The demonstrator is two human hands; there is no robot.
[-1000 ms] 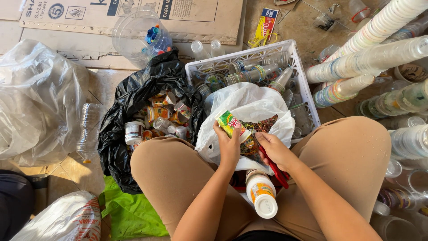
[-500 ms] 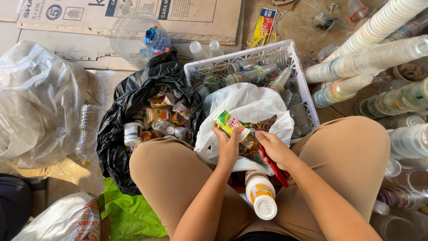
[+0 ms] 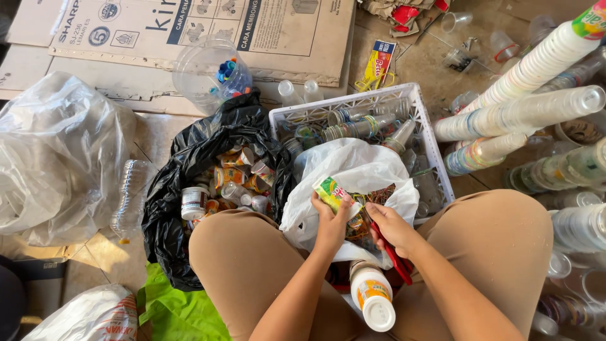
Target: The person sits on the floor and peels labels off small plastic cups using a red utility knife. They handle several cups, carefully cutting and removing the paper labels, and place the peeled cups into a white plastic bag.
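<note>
Left hand [image 3: 329, 226] clamped on green-yellow packet [image 3: 332, 192], right hand [image 3: 390, 226] apparently gripping red scissors [image 3: 394, 260], over white bag [image 3: 353, 172]

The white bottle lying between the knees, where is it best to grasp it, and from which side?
Grip the white bottle around its labelled body, coming from above. It seems to lie wedged between the thighs with its white cap toward the camera, so only the top side looks free.

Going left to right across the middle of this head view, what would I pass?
Clear plastic bag → empty clear bottle → black bag of small containers → white bag → stacked plastic cups.
</note>
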